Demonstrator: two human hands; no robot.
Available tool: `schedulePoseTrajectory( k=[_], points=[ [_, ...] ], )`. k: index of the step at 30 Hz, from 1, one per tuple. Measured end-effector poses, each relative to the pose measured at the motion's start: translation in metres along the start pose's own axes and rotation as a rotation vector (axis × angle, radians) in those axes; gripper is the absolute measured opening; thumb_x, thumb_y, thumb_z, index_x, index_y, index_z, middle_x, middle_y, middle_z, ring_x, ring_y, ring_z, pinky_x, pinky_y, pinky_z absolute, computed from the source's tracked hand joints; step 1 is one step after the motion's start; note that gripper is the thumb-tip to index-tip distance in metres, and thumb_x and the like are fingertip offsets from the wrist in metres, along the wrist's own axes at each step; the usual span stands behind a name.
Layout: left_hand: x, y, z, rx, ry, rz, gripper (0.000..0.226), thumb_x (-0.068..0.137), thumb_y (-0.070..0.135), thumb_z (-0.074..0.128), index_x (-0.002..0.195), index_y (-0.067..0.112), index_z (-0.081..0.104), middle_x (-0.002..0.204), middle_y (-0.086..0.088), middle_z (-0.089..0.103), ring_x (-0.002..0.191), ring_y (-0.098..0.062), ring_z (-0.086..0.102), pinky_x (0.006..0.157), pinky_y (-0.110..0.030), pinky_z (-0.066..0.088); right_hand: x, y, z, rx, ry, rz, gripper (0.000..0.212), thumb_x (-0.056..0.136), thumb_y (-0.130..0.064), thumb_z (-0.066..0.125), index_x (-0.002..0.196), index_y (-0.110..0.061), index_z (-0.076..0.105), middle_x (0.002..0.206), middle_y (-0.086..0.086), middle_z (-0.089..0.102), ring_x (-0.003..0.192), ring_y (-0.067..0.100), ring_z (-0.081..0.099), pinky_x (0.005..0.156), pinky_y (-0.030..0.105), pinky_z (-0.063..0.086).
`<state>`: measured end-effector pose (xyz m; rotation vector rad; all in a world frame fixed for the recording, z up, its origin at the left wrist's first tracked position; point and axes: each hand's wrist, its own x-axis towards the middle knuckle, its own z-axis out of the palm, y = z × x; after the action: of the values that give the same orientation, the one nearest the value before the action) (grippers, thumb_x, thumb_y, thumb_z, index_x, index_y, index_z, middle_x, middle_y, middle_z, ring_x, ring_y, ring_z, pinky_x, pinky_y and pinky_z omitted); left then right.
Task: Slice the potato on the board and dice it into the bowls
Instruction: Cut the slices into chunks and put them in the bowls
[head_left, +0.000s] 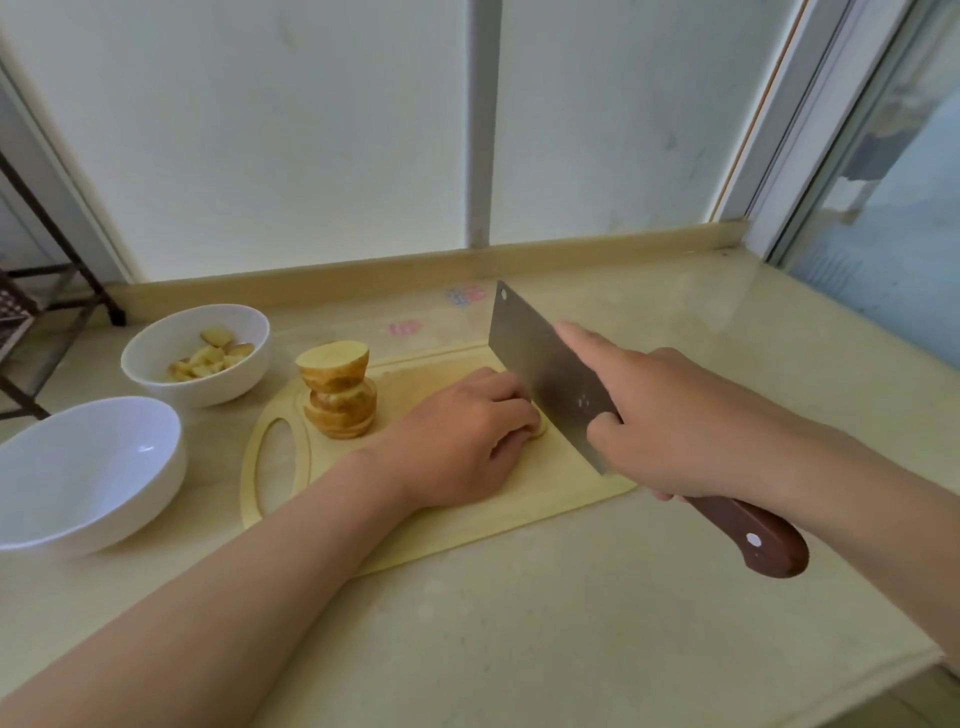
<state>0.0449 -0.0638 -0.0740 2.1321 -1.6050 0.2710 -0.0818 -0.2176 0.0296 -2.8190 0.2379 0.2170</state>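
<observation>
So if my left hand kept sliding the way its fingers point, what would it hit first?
Probably the knife. The left hand holds a potato piece on the board, fingertips right beside the blade; whether they touch it is unclear.

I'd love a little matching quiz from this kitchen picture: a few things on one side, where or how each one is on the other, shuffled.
Things:
1. far bowl
2. near bowl
3. slice stack
4. cleaver

States:
A. held in the right hand
B. empty
C. holds potato dice
D. stands on the board, left of the left hand

Pairs: 1-C, 2-B, 3-D, 4-A
</observation>
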Motion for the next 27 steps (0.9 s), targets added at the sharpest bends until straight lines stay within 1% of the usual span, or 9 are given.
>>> schedulePoseTrajectory(
  k=[4, 9, 13, 15, 17, 19, 23, 24, 27],
  points=[
    [0.000, -0.001, 0.000, -0.004, 0.006, -0.006, 0.018, 0.094, 0.019, 0.054, 0.098, 0.011, 0.070, 0.100, -0.004, 0.061, 0.089, -0.022, 0.054, 0.076, -0.039, 0.049, -0.009, 0.000, -0.003, -0.074, -0.038, 0.022, 0.084, 0.102, -0.013, 0.041, 0.161, -0.049, -0.006, 0.083, 0.001, 0.061, 0.054, 0.015, 0.068, 0.057, 0.036, 0.063],
    [-0.001, -0.002, 0.001, -0.016, 0.029, 0.016, 0.018, 0.093, 0.017, 0.056, 0.096, 0.009, 0.072, 0.099, -0.004, 0.064, 0.086, -0.023, 0.056, 0.075, -0.038, 0.049, -0.017, -0.003, -0.003, -0.087, -0.092, 0.054, 0.087, 0.100, -0.012, 0.039, 0.159, -0.051, -0.012, 0.080, 0.001, 0.063, 0.055, 0.017, 0.070, 0.059, 0.039, 0.063],
    [0.001, -0.003, 0.003, -0.024, 0.041, 0.033, 0.015, 0.089, 0.013, 0.059, 0.094, 0.009, 0.073, 0.097, -0.006, 0.065, 0.083, -0.025, 0.058, 0.073, -0.038, 0.049, 0.010, -0.010, 0.008, -0.056, -0.054, 0.064, 0.090, 0.098, -0.013, 0.041, 0.161, -0.047, -0.013, 0.088, 0.004, 0.065, 0.055, 0.018, 0.072, 0.064, 0.041, 0.064],
    [0.000, -0.002, 0.004, -0.022, 0.054, 0.039, 0.015, 0.087, 0.011, 0.060, 0.092, 0.009, 0.073, 0.096, -0.006, 0.066, 0.082, -0.026, 0.059, 0.071, -0.037, 0.049, 0.033, -0.015, 0.007, -0.030, -0.035, 0.057, 0.092, 0.096, -0.010, 0.043, 0.162, -0.045, -0.011, 0.087, 0.006, 0.068, 0.054, 0.017, 0.073, 0.060, 0.037, 0.064],
    [-0.003, -0.001, 0.004, -0.011, 0.077, 0.029, 0.015, 0.087, 0.012, 0.060, 0.090, 0.008, 0.074, 0.094, -0.005, 0.066, 0.080, -0.026, 0.058, 0.068, -0.037, 0.049, 0.047, -0.020, 0.005, -0.028, -0.032, 0.034, 0.094, 0.094, -0.007, 0.044, 0.163, -0.042, -0.008, 0.088, 0.006, 0.068, 0.053, 0.018, 0.073, 0.052, 0.031, 0.061],
    [-0.005, -0.001, 0.004, 0.002, 0.096, 0.003, 0.016, 0.088, 0.014, 0.059, 0.087, 0.009, 0.074, 0.092, -0.003, 0.065, 0.079, -0.024, 0.057, 0.065, -0.037, 0.051, 0.049, -0.020, 0.004, -0.011, -0.024, 0.020, 0.093, 0.093, -0.005, 0.045, 0.164, -0.042, -0.004, 0.094, 0.004, 0.065, 0.052, 0.018, 0.072, 0.048, 0.029, 0.059],
    [-0.005, -0.001, 0.002, 0.019, 0.091, -0.019, 0.020, 0.089, 0.018, 0.055, 0.085, 0.009, 0.073, 0.091, -0.004, 0.065, 0.079, -0.025, 0.057, 0.065, -0.037, 0.051, 0.029, -0.010, 0.002, 0.032, 0.006, 0.024, 0.089, 0.095, -0.007, 0.044, 0.163, -0.047, 0.003, 0.110, -0.001, 0.058, 0.048, 0.013, 0.070, 0.053, 0.032, 0.059],
    [-0.005, -0.001, 0.001, 0.018, 0.086, -0.022, 0.021, 0.089, 0.019, 0.054, 0.085, 0.009, 0.073, 0.091, -0.004, 0.065, 0.079, -0.025, 0.057, 0.066, -0.038, 0.051, 0.023, -0.007, 0.002, 0.031, 0.013, 0.025, 0.088, 0.096, -0.008, 0.044, 0.163, -0.049, 0.002, 0.109, -0.003, 0.057, 0.049, 0.012, 0.070, 0.053, 0.031, 0.058],
    [-0.006, -0.002, 0.002, 0.007, 0.077, -0.031, 0.023, 0.090, 0.021, 0.053, 0.086, 0.011, 0.073, 0.093, -0.002, 0.065, 0.081, -0.023, 0.057, 0.066, -0.038, 0.051, 0.010, -0.002, 0.007, 0.038, 0.028, 0.028, 0.088, 0.098, -0.009, 0.043, 0.162, -0.052, 0.001, 0.095, -0.008, 0.055, 0.050, 0.013, 0.071, 0.050, 0.027, 0.055]
  ],
)
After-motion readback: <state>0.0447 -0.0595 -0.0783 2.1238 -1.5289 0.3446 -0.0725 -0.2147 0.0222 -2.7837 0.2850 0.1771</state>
